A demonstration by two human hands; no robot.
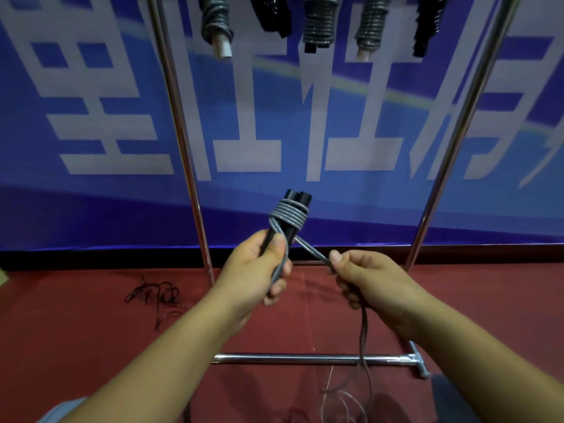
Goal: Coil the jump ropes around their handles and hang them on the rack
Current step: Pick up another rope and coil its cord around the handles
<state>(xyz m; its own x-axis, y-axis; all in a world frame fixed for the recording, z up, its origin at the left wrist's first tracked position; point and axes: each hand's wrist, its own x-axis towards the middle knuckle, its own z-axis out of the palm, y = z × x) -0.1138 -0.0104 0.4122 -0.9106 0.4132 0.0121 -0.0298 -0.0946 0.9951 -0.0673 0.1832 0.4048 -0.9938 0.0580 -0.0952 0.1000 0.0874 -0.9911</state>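
A loose black jump rope (pixel 158 297) lay on the red floor (pixel 76 315) at left. Your left hand (pixel 253 273) gripped the paired black handles (pixel 290 215), gray rope (pixel 288 214) coiled around their upper part. Your right hand (pixel 366 279) pinched the rope's free run, which trailed down past the rack (pixel 305 359) base bar.

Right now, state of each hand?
Left hand: grips the black handles, partly wrapped in grey rope.
Right hand: pinches the loose rope strand.
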